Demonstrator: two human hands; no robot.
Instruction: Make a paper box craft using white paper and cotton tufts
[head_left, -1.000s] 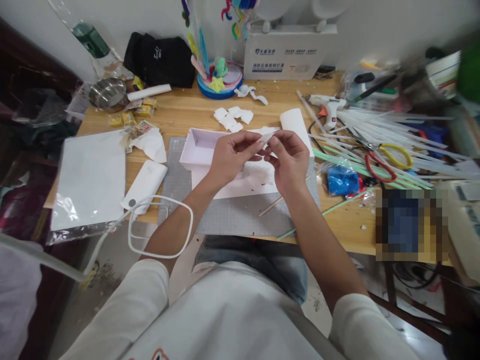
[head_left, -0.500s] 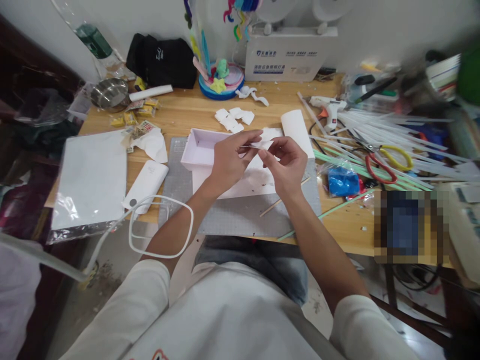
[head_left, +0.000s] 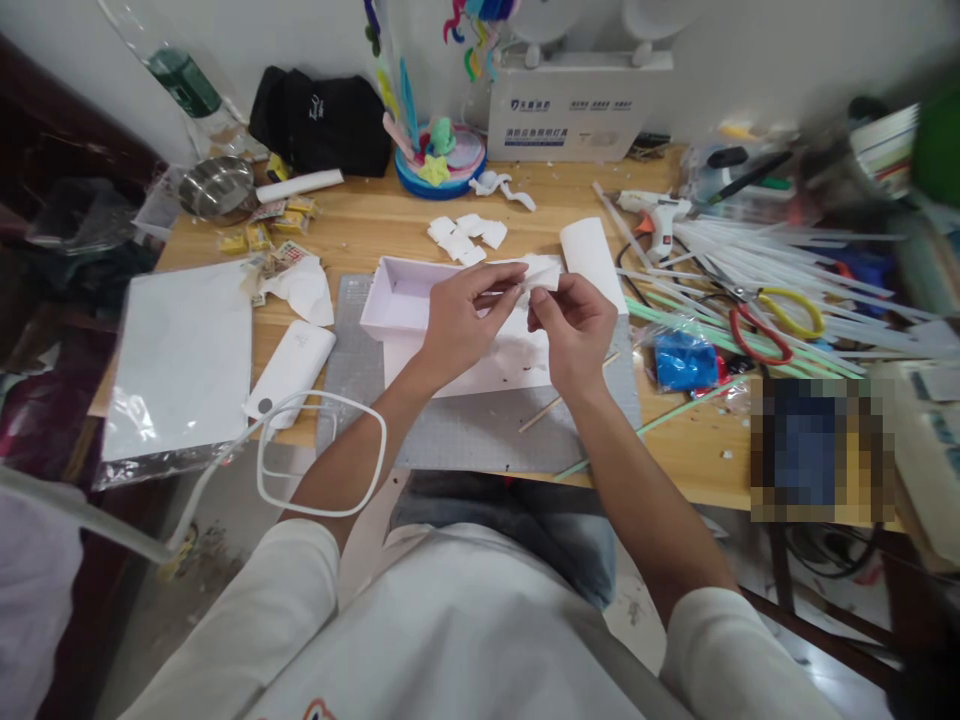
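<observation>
Between my two hands is a small piece of white paper (head_left: pixel 541 278). My left hand (head_left: pixel 466 318) pinches its left side, fingertips close to those of my right hand. The thumb and curled fingers of my right hand (head_left: pixel 576 325) grip its right side. Below them a white sheet (head_left: pixel 480 375) with dark specks lies on a grey cutting mat (head_left: pixel 450 435). An open white box (head_left: pixel 405 300) stands on the mat, partly hidden behind my left hand. Several small white paper pieces (head_left: pixel 459 240) lie beyond the box, and a white paper roll (head_left: pixel 591 255) is behind my right hand.
To the right lie a hot glue gun (head_left: pixel 660 220), scissors (head_left: pixel 765 320), many glue sticks (head_left: pixel 795 255) and a blue packet (head_left: pixel 685 360). A thin wooden stick (head_left: pixel 559 400) rests on the mat. On the left are bagged white sheets (head_left: pixel 180 360), a white power bank (head_left: pixel 296 365) and a metal bowl (head_left: pixel 217 188).
The paper piece has turned and tilted up, showing more of its face. My right fingers have curled in tighter on it, while my left hand has barely shifted.
</observation>
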